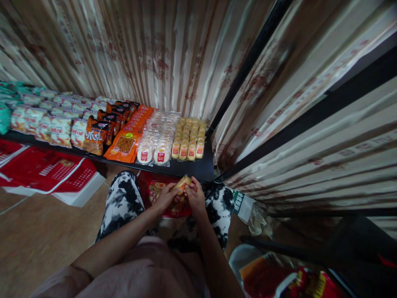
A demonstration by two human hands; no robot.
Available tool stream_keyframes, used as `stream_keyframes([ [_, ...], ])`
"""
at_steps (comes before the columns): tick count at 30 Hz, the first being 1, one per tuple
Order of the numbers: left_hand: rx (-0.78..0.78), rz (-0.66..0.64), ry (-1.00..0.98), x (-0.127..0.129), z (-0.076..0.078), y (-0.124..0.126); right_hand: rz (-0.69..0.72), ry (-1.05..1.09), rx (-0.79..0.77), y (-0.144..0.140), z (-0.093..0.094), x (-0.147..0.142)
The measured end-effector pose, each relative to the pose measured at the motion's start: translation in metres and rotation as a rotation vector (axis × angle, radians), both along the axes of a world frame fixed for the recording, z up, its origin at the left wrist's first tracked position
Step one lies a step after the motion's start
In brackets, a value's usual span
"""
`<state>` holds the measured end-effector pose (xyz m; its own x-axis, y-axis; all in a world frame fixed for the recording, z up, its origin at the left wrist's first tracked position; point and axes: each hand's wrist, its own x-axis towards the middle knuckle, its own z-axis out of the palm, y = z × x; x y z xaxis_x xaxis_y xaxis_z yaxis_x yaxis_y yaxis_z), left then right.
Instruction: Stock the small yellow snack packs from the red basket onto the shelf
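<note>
Between my two hands is a small yellow wrapped snack (182, 183) with an orange label. My left hand (167, 195) grips its left side, and my right hand (195, 194) has its fingers closed on the right side. Below them, between my knees, a red bag (144, 178) holds more wrapped snacks, partly hidden by my hands. Just ahead on the black shelf (198, 169) stand rows of matching yellow wrapped snacks (187, 138), the front ones showing orange labels. To their left lie clear packs of round white crackers (161, 155).
Farther left on the shelf are orange packets (124, 145), brown-and-orange bags (94, 136) and many white bags (60, 128). A red-and-white box (77, 178) sits on the floor below. Black poles (248, 62) and a patterned curtain (173, 54) rise behind. Red bags (266, 277) lie at lower right.
</note>
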<state>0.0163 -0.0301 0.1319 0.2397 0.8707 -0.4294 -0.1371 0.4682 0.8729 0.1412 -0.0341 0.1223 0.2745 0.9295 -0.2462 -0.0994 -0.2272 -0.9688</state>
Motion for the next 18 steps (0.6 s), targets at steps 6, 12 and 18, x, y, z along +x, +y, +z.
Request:
stream_keyframes([
  [6, 0.075, 0.058, -0.024, 0.005, 0.004, 0.002, -0.037, 0.034, 0.030, -0.001, 0.005, -0.003],
  [12, 0.050, 0.011, -0.017, 0.003, 0.007, 0.009, -0.010, -0.138, 0.033, -0.002, 0.012, 0.000],
  [18, 0.107, -0.141, 0.114, -0.009, 0.017, 0.026, 0.083, -0.825, 0.266, -0.007, 0.027, 0.016],
])
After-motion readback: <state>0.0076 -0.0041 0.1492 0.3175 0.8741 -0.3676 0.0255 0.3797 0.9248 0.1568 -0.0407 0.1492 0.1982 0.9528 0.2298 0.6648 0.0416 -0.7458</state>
